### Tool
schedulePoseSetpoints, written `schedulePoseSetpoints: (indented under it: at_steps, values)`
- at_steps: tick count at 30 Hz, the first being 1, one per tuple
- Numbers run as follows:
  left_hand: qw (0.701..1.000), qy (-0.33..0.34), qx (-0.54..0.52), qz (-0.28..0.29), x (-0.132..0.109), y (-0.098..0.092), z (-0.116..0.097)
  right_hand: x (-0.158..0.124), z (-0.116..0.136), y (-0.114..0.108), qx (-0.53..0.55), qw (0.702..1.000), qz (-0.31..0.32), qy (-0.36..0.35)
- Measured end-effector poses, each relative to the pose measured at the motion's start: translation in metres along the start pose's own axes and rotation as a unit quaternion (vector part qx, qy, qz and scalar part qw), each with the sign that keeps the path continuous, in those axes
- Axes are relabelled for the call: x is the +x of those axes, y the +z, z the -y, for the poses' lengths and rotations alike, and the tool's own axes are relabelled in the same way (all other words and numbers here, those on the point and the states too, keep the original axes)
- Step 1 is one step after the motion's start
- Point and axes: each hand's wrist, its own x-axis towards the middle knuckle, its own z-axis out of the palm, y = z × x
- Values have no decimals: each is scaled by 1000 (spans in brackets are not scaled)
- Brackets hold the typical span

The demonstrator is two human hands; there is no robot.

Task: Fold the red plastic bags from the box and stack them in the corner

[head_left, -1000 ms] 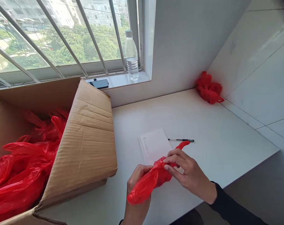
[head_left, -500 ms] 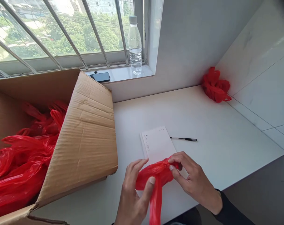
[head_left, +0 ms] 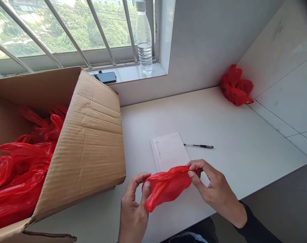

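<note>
A red plastic bag (head_left: 168,185) is stretched sideways between my two hands, just above the table's near part. My left hand (head_left: 135,202) holds its left end, with the thumb in front and the fingers curled behind. At the other end, my right hand (head_left: 211,184) pinches the gathered plastic between thumb and fingertips. The bag's top edge overlaps the lower part of a white notebook (head_left: 170,148) with handwriting on it. Beside the notebook lies a black-capped pen (head_left: 200,146).
A cardboard box (head_left: 98,145) with several red plastic bags (head_left: 24,172) inside stands on the left. Another red bundle (head_left: 235,86) lies in the table's far right corner. A water bottle (head_left: 144,44) and a phone (head_left: 106,77) rest on the windowsill.
My left hand has moved left and closed on the bag's left end. The strip that hung down is no longer seen hanging, and the bag is spread wider between my hands.
</note>
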Motion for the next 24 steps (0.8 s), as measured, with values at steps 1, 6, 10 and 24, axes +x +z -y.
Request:
schedulePoseSetpoints:
  at_steps: [1,6,10,24]
  values:
    - [1000,20,16,5,-1,2,-4,0,1,1,4,1000,9,3]
    - [987,133,77,45,-2,6,-17,2,8,4,10,999,29,-32]
    - [998,54,12,-31,-5,-6,-8,-3,4,-9,76,993,-35,82]
    - [997,8,-56,48,-21,-6,-36,1,29,-9,114,982,151,-14]
